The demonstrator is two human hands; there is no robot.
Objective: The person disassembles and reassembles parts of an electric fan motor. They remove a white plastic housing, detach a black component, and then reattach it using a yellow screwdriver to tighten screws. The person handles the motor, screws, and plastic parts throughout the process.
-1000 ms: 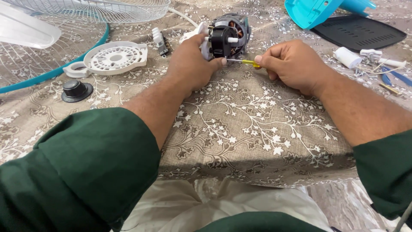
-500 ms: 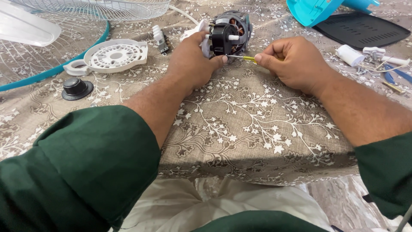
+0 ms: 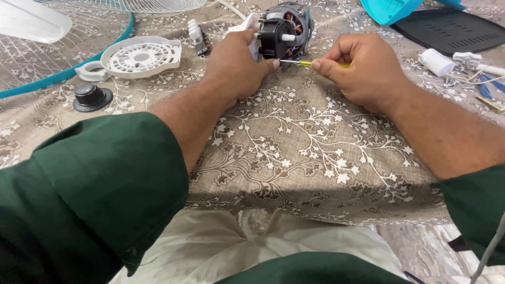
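Note:
A black fan motor (image 3: 284, 30) with copper windings rests on the patterned cloth at the top middle. My left hand (image 3: 236, 63) grips its left side and steadies it. My right hand (image 3: 357, 68) pinches a small yellow-handled screwdriver (image 3: 305, 62), whose metal tip meets the motor's lower front edge next to my left thumb. Most of the handle is hidden inside my right fist.
A white round vented cover (image 3: 137, 57) and a black knob (image 3: 92, 97) lie at the left, by a teal-rimmed fan grille (image 3: 63, 73). A white fan blade (image 3: 31, 23) sits top left. A teal housing (image 3: 389, 9), black panel (image 3: 452, 29), white cylinder (image 3: 435, 61) and wires lie at the right.
Both hands and the motor stay together; the view has shifted slightly, and my right hand has turned a little on the screwdriver.

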